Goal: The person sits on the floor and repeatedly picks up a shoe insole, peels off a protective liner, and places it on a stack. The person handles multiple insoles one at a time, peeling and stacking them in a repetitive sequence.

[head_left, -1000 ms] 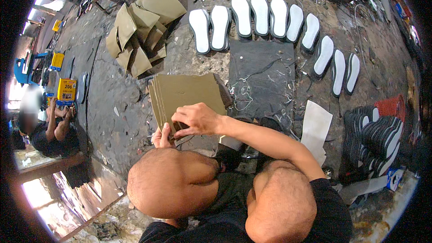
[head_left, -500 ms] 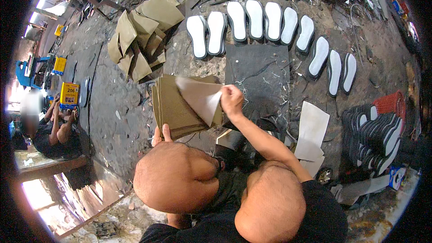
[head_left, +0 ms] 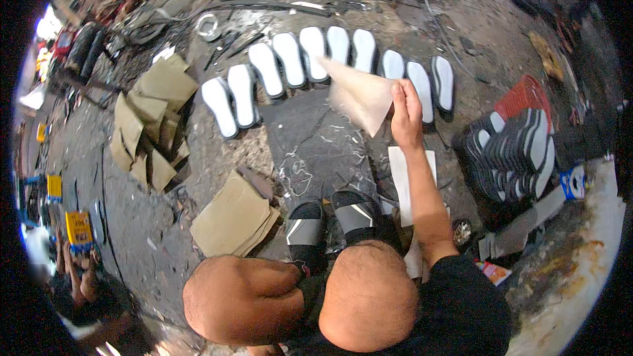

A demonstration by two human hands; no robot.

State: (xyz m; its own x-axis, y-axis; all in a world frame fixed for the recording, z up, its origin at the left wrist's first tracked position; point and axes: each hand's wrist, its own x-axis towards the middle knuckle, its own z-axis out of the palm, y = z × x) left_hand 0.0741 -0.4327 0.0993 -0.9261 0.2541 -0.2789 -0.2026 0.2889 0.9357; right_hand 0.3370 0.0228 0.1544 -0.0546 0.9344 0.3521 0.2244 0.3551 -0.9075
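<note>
My right hand is raised over the ground, its fingers closed on one corner of a thin pale sheet. The sheet hangs folded and slightly blurred, covering parts of the middle soles from view. In front of my left knee lies a stack of tan sheets with uneven edges, and no hand shows on it. My left hand is out of sight; only a bit of skin shows below my knees. Beyond the sheet, a curved row of white-topped sandal soles with dark edges rests on the ground.
A dark flat mat strewn with thread scraps lies before my feet. Loose tan sheets are heaped at left. White sheets lie under my right forearm. Stacked soles stand at right by a red basket. Another person sits far left.
My right hand has carried the pale sheet off the tan stack, up and to the right. My left hand has left the stack and the view. The camera view has swung rightward.
</note>
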